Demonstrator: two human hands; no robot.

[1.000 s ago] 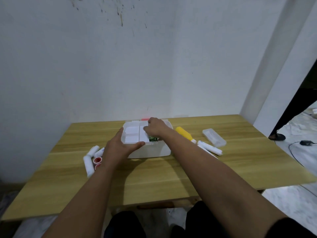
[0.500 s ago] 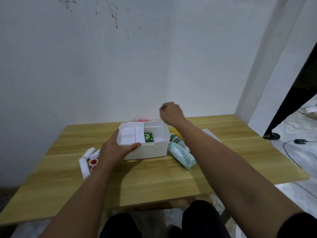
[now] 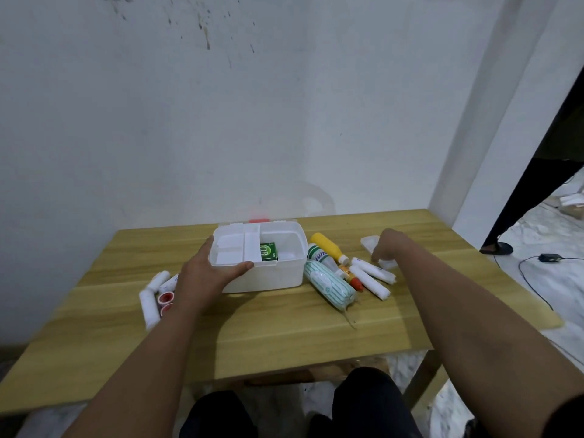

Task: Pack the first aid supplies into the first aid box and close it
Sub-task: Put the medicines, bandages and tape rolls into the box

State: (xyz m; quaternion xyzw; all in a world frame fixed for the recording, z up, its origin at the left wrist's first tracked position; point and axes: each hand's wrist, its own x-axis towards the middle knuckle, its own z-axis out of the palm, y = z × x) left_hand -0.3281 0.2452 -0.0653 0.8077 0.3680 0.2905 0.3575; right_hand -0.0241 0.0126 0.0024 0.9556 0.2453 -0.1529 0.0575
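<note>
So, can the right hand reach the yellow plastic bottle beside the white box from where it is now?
Probably yes. The right hand is on the table just right of the yellow plastic bottle, which lies uncovered beside the white box, with nothing between them.

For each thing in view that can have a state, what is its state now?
first aid box: open, lid off
green packet: inside the box
yellow bottle: lying outside the box
striped roll: lying on the table
left hand: gripping the box's tray
right hand: reaching down beside the white rolls
</note>
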